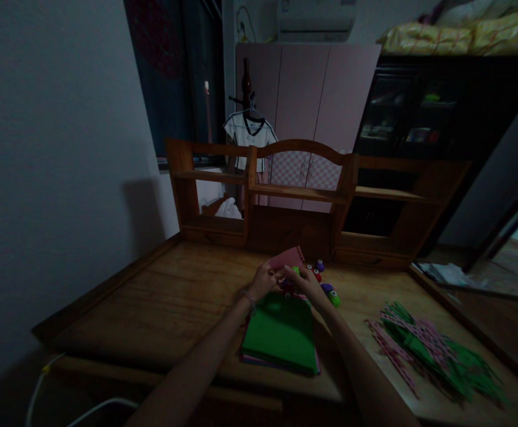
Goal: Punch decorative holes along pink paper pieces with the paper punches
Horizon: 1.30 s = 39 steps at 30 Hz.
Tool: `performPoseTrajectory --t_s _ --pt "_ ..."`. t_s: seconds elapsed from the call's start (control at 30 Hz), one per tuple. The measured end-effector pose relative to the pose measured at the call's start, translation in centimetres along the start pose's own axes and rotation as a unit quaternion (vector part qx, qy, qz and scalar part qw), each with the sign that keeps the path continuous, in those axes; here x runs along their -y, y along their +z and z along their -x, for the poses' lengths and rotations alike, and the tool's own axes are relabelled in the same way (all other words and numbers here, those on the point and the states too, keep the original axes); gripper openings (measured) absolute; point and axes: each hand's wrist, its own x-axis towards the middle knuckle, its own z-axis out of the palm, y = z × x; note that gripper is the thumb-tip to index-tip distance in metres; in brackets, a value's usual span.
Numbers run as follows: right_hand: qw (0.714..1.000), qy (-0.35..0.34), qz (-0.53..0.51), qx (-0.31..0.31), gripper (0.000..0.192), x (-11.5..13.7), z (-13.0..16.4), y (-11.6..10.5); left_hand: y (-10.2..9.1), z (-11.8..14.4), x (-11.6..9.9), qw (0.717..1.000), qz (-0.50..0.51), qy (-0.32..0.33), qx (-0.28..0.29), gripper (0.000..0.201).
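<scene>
My left hand (pixel 264 281) is closed on a small pink sheet with a notched right edge (pixel 287 258), which is tilted up above the desk. My right hand (pixel 306 282) is closed too, its fingertips meeting the lower part of the same sheet. A small bright green piece (pixel 295 270) shows by the right fingertips; whether it is held cannot be made out. Under my wrists lies a stack of coloured sheets with green on top (pixel 281 333). Small eyed figures, among them a purple one (pixel 320 265) and a green one (pixel 334 298), sit just beyond and beside my right hand.
On the right of the wooden desk (pixel 152 302) lies a loose heap of green and pink strips (pixel 437 350). A wooden shelf unit (pixel 301 192) runs along the back edge. The wall (pixel 63 178) borders the left side, and a white cable (pixel 101 405) hangs at lower left.
</scene>
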Motion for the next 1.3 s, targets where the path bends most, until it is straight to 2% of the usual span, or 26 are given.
performPoseTrajectory --t_s 0.23,0.5,0.7,1.07,1.17,1.3 --pt "1.0 0.007 -0.007 -0.009 0.052 0.5 0.4 0.1 0.1 0.1 -0.7 1.0 0.009 -0.011 0.003 0.035" --pt "0.999 0.028 -0.032 -0.011 0.05 -0.7 0.0 -0.4 0.7 0.1 -0.7 1.0 0.02 0.004 -0.022 0.025" --pt "0.998 0.05 -0.047 -0.012 0.049 -1.2 -0.3 -0.4 0.8 0.1 -0.4 0.996 0.056 -0.072 -0.022 0.03" --pt "0.996 0.058 -0.064 0.013 0.05 -1.8 -0.7 -0.3 0.7 0.3 -0.4 0.995 0.062 -0.078 -0.027 0.035" --pt "0.995 0.069 -0.065 0.036 0.051 -1.6 -0.7 -0.2 0.6 0.2 -0.4 0.996 0.05 -0.057 -0.044 0.038" --pt "0.996 0.07 -0.045 0.035 0.051 -1.1 -0.4 0.0 0.5 0.2 -0.3 0.992 0.039 -0.07 -0.096 0.042"
